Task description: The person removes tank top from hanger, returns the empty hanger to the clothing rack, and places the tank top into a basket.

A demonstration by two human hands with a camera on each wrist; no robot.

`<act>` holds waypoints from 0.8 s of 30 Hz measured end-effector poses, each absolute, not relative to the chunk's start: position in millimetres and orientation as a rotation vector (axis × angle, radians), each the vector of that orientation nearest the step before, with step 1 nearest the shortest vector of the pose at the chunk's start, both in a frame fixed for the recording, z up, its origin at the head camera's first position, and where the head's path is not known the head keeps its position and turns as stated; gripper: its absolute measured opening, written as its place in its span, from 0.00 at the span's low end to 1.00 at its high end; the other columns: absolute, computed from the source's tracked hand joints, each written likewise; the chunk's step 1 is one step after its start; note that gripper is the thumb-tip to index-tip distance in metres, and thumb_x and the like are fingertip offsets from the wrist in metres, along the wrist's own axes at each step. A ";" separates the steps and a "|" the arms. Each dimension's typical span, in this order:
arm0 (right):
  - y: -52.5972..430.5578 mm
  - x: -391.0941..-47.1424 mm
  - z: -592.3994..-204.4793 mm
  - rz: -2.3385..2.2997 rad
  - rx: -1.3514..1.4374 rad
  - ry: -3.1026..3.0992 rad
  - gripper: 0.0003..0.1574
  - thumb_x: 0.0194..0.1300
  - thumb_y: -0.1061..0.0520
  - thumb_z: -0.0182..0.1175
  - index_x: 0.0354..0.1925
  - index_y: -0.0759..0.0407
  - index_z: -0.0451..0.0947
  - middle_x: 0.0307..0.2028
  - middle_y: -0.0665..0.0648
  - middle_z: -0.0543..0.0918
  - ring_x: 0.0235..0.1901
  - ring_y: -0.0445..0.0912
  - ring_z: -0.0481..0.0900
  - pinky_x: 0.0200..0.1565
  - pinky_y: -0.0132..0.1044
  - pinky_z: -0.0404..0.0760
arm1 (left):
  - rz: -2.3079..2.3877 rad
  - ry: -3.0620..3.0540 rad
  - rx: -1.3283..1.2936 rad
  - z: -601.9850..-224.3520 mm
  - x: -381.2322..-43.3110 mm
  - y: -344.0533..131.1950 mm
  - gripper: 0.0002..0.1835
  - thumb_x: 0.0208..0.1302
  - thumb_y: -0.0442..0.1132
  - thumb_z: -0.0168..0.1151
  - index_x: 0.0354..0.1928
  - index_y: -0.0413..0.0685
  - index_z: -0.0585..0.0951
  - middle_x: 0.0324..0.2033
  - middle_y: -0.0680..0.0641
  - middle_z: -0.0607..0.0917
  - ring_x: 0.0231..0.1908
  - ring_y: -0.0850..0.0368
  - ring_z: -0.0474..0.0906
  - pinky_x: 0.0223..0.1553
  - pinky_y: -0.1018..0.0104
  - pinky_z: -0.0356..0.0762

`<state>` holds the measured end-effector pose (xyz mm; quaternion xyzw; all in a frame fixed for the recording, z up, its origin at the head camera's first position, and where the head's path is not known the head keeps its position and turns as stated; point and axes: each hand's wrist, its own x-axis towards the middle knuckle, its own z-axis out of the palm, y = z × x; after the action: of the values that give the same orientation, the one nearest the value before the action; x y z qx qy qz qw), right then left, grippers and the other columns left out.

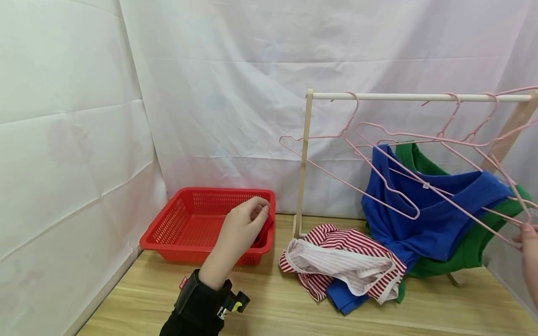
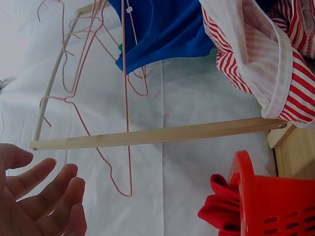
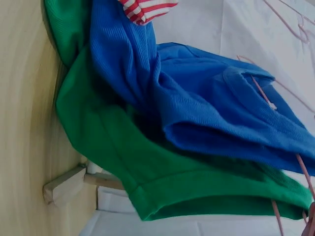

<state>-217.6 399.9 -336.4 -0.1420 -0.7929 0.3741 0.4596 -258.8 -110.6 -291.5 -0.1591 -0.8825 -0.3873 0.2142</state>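
Note:
My left hand is over the right side of a red plastic basket, fingers loosely bent. In the left wrist view its fingers are spread and hold nothing. Red cloth hangs over the basket's rim nearby. At the right edge my right hand pinches the wire of a pink hanger, and most of this hand is out of frame. Beside it a blue sleeveless top hangs on a pink hanger, in front of a green garment.
A wooden rack with a white rail carries several pink hangers, including a bare one at its left end. A red-and-white striped garment lies heaped on the wooden table below. White cloth hangs behind.

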 end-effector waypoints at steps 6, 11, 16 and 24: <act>383.4 -216.8 -326.5 0.921 -0.257 -1.863 0.24 0.73 0.61 0.52 0.35 0.26 0.66 0.24 0.23 0.67 0.26 0.22 0.64 0.29 0.12 0.61 | -0.947 -2.476 -0.470 -287.9 -261.7 -109.2 0.06 0.68 0.43 0.60 0.43 0.55 0.82 0.29 0.57 0.81 0.29 0.60 0.75 0.32 0.65 0.76; 369.3 -217.4 -318.7 0.944 -0.216 -1.909 0.22 0.71 0.63 0.54 0.34 0.30 0.69 0.24 0.26 0.69 0.23 0.23 0.66 0.27 0.12 0.64 | -0.815 -2.506 -0.505 -284.0 -265.0 -107.6 0.06 0.68 0.42 0.59 0.43 0.55 0.82 0.30 0.58 0.81 0.30 0.61 0.76 0.33 0.64 0.76; 356.0 -219.5 -309.4 0.889 -0.264 -2.039 0.09 0.73 0.60 0.53 0.42 0.60 0.81 0.27 0.35 0.73 0.24 0.22 0.66 0.27 0.13 0.65 | -0.714 -2.550 -0.546 -279.6 -267.2 -104.0 0.08 0.67 0.42 0.61 0.45 0.53 0.82 0.32 0.56 0.83 0.32 0.58 0.79 0.36 0.63 0.78; 338.5 -225.7 -298.5 0.781 -0.253 -2.214 0.23 0.75 0.55 0.49 0.53 0.76 0.75 0.42 0.74 0.79 0.25 0.15 0.61 0.27 0.08 0.63 | -0.559 -2.575 -0.616 -271.0 -269.5 -97.5 0.10 0.67 0.45 0.61 0.47 0.51 0.82 0.30 0.55 0.82 0.28 0.62 0.75 0.32 0.67 0.76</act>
<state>-225.7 338.5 -298.5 -0.0991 -0.8671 0.3060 0.3804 -269.5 -97.5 -271.0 -0.2222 -0.9291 -0.2017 0.2159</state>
